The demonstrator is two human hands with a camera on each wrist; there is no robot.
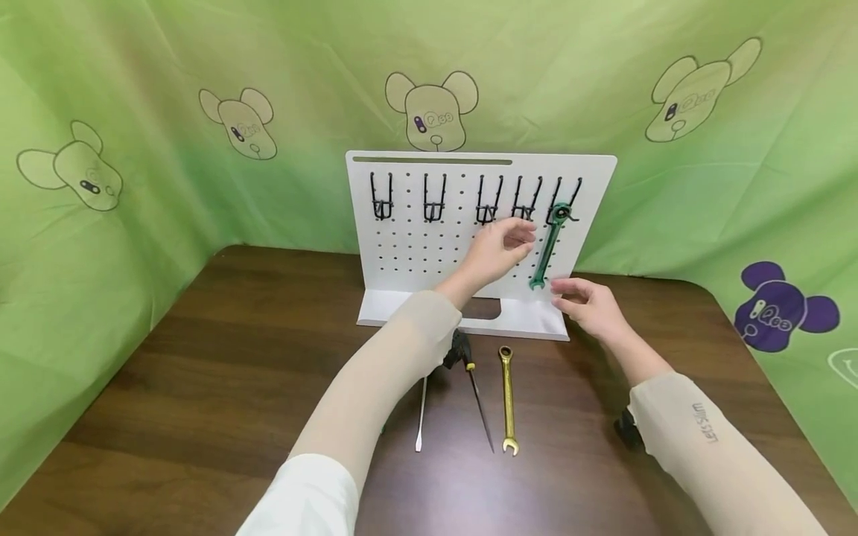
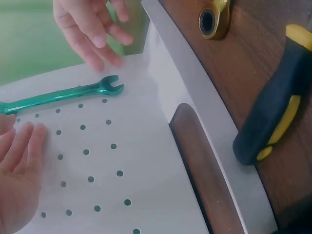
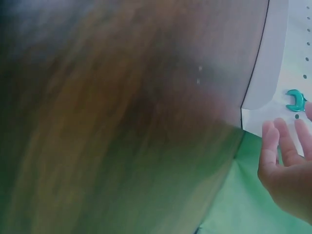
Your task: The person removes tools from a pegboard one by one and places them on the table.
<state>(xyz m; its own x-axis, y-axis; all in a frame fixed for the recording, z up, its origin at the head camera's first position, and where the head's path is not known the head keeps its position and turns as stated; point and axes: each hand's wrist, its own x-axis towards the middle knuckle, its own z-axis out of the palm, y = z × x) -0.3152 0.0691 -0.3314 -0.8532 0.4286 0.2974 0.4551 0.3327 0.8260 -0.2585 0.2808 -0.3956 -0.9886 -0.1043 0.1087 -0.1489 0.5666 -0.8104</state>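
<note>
A green combination wrench [image 1: 549, 249] hangs by its ring end on the rightmost hook [image 1: 561, 195] of a white pegboard [image 1: 436, 279], its open end pointing down. My left hand [image 1: 497, 249] is in front of the board, just left of the wrench, fingers loosely bent and holding nothing. In the left wrist view its fingers lie near the wrench shaft; whether they touch it I cannot tell. My right hand [image 1: 593, 307] hovers beside the board's lower right edge, apart from the wrench's open end, with fingers relaxed around nothing.
On the brown table [image 1: 201, 372] before the board lie a gold combination wrench [image 1: 508, 402], a black-and-yellow screwdriver [image 1: 471, 367] and another screwdriver shaft [image 1: 421, 417], its handle hidden by my left arm. Several black hooks [image 1: 433, 201] line the board. Green cloth [image 1: 302, 201] hangs behind.
</note>
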